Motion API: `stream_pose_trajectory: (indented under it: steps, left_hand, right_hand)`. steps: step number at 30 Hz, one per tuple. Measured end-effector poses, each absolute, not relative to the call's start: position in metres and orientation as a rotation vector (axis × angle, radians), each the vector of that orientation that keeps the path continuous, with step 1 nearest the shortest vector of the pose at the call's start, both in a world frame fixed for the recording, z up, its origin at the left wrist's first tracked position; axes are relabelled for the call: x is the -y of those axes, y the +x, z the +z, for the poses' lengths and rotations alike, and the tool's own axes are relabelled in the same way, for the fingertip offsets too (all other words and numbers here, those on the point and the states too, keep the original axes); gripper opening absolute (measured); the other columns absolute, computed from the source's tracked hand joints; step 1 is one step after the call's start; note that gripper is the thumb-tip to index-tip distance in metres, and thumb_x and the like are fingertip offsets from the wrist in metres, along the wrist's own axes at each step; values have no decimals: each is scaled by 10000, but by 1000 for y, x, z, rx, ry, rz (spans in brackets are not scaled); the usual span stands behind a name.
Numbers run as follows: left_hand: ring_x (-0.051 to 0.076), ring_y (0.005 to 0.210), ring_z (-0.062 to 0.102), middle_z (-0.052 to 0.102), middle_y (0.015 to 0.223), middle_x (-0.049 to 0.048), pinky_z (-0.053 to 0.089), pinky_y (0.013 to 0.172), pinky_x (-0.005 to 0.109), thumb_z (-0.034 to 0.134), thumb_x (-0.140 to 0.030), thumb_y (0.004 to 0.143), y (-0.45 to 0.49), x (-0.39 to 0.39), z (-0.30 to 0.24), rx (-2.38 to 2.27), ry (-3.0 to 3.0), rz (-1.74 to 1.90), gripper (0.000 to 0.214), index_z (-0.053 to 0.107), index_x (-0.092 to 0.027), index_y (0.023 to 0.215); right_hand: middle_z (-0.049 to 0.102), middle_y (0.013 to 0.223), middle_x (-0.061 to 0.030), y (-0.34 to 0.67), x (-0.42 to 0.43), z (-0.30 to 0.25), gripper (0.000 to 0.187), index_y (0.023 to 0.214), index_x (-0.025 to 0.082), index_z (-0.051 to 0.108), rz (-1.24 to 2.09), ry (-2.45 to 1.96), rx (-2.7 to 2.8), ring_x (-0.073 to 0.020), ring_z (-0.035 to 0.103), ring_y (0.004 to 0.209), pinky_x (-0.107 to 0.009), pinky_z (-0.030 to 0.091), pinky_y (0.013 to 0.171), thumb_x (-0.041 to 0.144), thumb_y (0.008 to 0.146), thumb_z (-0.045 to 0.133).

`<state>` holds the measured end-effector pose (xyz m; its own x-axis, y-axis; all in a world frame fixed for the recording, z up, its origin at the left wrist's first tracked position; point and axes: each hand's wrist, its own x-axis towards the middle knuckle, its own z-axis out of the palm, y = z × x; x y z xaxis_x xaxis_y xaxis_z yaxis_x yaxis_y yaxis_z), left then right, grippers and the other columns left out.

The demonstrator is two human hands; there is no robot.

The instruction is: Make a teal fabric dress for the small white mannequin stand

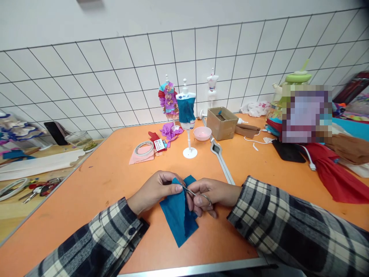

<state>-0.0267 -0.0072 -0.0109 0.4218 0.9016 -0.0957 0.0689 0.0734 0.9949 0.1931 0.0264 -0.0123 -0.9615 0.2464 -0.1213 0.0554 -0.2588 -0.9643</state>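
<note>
A folded piece of teal crepe paper [174,215] hangs over the orange table, pinched near its top edge between the thumb and fingers of my left hand [163,188]. My right hand [206,194] has its fingers in the loops of small metal scissors [191,192], whose blades point left at the paper's upper part, close to my left thumb. The blade tips are partly hidden by the paper and fingers. Behind my hands stands a small white dress form [186,94] with teal paper [186,109] wrapped round its torso.
Behind are a form in purple ruffles [168,100], a bare white form [212,84], a pink bowl [202,133] and a cardboard box [221,123]. A tape roll [144,149] lies left, red paper [337,173] right. More scissors [39,191] rest on the wooden side table.
</note>
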Motion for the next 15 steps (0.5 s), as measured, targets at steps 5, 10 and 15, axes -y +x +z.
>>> stream_pose_trajectory:
  steps: [5,10,15]
  left_hand:
    - [190,796,617,709,827,69,467,753,286,743,-336,739,-26,7,-10,-948,1369,812,207,716,-133,770]
    - [202,797,619,704,791,68,470,801,317,744,-370,731,-25,6,-6,-949,1503,761,244,717,-128,735]
    - [199,796,620,707,793,66,466,807,320,737,-393,732,-23,6,-3,-929,1542,745,258,724,-135,739]
  right_hand:
    - [566,604,38,193,-26,-13,467,779,143,526,2288,-437,1876,-33,449,392,-123,397,334,568,692,700]
    - [590,626,28,193,-26,-13,489,812,128,563,2353,-424,1863,-27,443,379,-136,414,341,585,688,686]
    - [566,592,42,193,-27,-14,465,769,136,545,2323,-447,1902,-37,468,383,-126,393,323,566,685,701]
